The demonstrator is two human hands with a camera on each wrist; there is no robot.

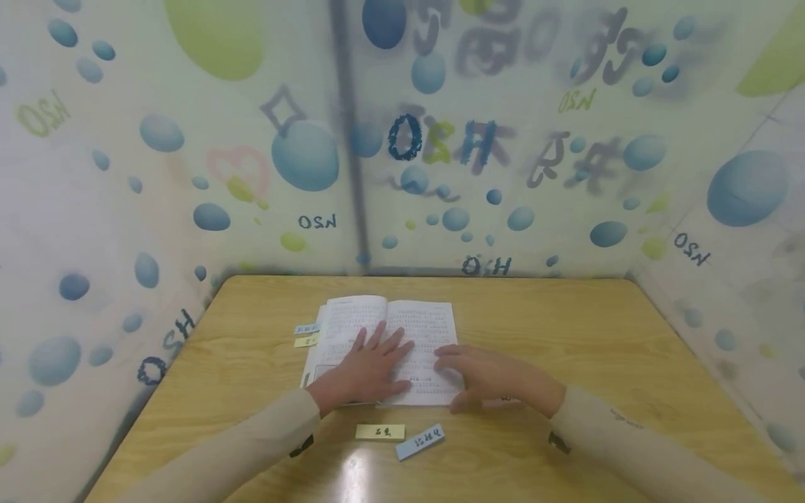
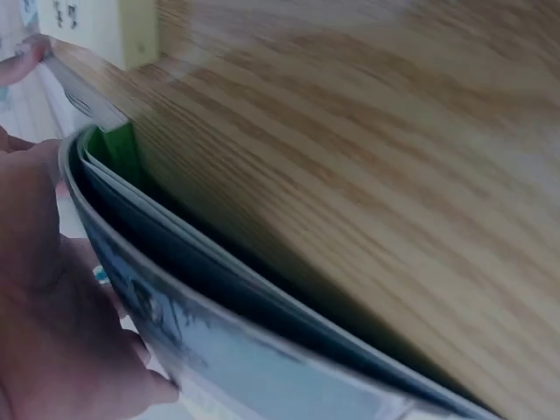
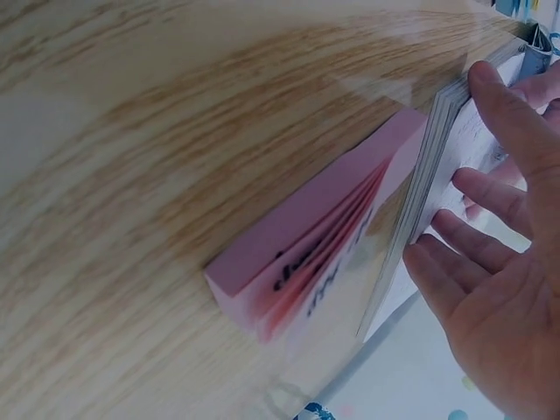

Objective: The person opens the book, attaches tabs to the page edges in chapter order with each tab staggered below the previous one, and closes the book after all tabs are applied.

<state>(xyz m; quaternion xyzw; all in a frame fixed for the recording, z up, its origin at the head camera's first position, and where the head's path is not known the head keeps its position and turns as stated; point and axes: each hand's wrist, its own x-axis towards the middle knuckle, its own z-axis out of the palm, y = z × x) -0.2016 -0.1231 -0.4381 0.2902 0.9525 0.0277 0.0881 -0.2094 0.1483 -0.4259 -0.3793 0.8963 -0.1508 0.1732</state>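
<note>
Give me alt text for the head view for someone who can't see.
A person's left hand lies spread on an open book, the right hand over its right edge. A yellow strip and a blue strip lie nearer the camera on the wooden table.

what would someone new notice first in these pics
Probably the wall behind the wooden table, with blue bubbles and mirrored H2O lettering. Then the open book, the left grip spread across its pages and the right grip at its right edge. A yellow note pad and blue note pad lie on its near side.
</note>
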